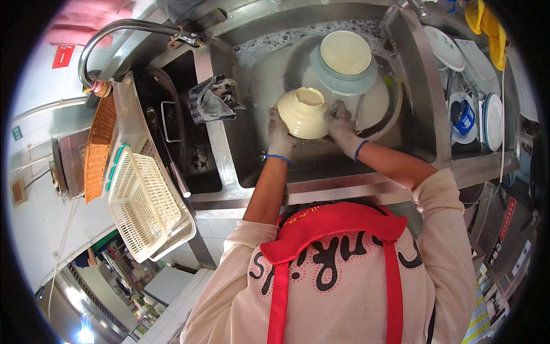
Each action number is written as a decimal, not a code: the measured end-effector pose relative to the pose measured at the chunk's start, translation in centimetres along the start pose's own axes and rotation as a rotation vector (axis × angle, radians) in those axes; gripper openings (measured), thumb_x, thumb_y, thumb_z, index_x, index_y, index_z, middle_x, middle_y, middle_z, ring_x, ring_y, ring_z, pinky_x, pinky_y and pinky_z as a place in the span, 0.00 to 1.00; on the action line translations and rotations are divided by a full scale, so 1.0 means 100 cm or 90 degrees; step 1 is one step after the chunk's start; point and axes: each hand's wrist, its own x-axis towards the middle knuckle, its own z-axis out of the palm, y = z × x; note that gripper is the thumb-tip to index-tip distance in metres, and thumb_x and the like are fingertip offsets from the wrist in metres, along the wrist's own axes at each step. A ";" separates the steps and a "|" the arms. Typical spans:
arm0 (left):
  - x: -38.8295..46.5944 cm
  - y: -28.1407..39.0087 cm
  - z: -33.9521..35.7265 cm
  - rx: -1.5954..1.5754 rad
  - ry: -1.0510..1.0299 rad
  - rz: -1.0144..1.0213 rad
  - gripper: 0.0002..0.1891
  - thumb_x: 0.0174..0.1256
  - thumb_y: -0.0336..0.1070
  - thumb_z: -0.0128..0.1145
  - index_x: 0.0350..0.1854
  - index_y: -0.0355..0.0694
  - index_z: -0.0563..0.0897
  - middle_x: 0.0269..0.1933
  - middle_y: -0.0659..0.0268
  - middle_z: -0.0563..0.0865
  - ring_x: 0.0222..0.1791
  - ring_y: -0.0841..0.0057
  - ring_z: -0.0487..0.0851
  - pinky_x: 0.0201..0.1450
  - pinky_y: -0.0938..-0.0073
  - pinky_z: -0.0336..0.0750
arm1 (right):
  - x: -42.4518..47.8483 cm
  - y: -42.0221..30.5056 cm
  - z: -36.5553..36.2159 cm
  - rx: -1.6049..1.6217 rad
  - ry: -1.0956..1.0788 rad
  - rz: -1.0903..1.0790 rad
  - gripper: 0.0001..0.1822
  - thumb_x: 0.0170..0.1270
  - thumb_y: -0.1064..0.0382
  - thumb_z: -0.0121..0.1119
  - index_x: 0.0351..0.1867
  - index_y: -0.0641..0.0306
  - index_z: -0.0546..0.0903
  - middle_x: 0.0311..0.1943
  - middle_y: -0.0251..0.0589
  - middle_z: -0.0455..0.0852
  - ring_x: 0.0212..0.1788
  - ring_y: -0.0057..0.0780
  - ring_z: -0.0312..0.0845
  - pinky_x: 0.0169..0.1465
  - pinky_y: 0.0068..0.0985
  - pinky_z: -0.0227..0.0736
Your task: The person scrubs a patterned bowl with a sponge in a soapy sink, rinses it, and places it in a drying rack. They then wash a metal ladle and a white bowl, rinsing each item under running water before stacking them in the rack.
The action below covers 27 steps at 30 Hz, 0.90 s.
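A cream-coloured ridged bowl (301,116) is upside down between my hands, its foot ring facing up, over the middle sink basin (335,165). My left hand (280,129), in a knitted glove with a blue cuff, grips the bowl's left side. My right hand (342,122), gloved the same way, holds its right side. Just beyond stands a pale blue-green bowl or pot (343,84) with a cream bowl (346,52) on top. Both rest in soapy water beside a large round vessel that lies partly under the surface.
A grey cloth (215,99) drapes over the divider towards the dark left basin (197,150). A curved faucet (129,23) arches above that basin. White plastic baskets (142,202) and a wicker basket (99,142) are at left. Plates (444,48) and a blue-labelled item (464,120) fill the right compartment.
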 end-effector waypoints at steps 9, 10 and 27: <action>0.025 -0.007 -0.010 0.061 -0.128 0.079 0.25 0.68 0.53 0.39 0.56 0.36 0.69 0.51 0.56 0.77 0.44 0.66 0.81 0.43 0.63 0.79 | 0.055 -0.003 -0.055 -0.207 -0.207 -0.532 0.25 0.46 0.79 0.52 0.52 0.65 0.71 0.52 0.53 0.74 0.54 0.45 0.70 0.54 0.34 0.66; 0.029 -0.009 -0.012 0.096 -0.110 0.090 0.26 0.68 0.54 0.40 0.57 0.36 0.68 0.52 0.56 0.77 0.45 0.65 0.81 0.43 0.62 0.79 | 0.051 -0.021 -0.062 -0.233 -0.193 -0.522 0.24 0.48 0.76 0.53 0.52 0.66 0.71 0.52 0.52 0.74 0.54 0.44 0.70 0.55 0.34 0.65; 0.026 -0.012 -0.014 0.256 -0.089 0.276 0.23 0.67 0.51 0.45 0.54 0.37 0.71 0.48 0.57 0.79 0.41 0.68 0.82 0.39 0.67 0.80 | 0.087 -0.063 -0.050 -0.172 -0.278 -0.094 0.43 0.56 0.30 0.42 0.63 0.62 0.63 0.62 0.51 0.65 0.64 0.42 0.59 0.63 0.34 0.56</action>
